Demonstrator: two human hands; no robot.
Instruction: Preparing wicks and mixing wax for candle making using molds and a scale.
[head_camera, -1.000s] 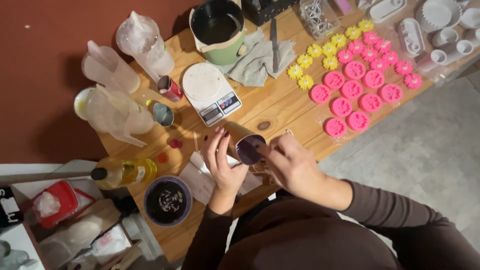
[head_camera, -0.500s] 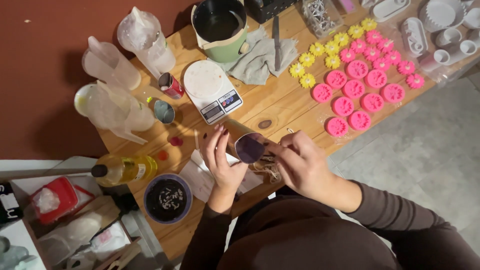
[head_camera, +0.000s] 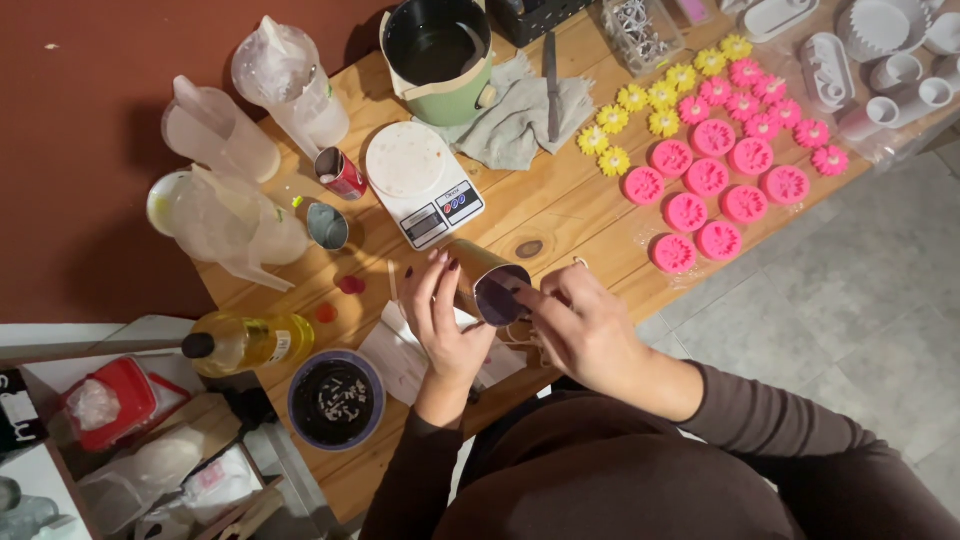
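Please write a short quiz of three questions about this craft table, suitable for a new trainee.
1. True or false: the left hand holds the metal cup from the side.
2. Which colour are the flower pieces nearest to the grey cloth? A) yellow B) pink C) blue
3. Fill in: the kitchen scale stands between the small red can and the ____ pot.

Key
1. True; the right hand is at the cup's dark opening.
2. A, the yellow flowers; the pink flowers lie farther right.
3. Green.
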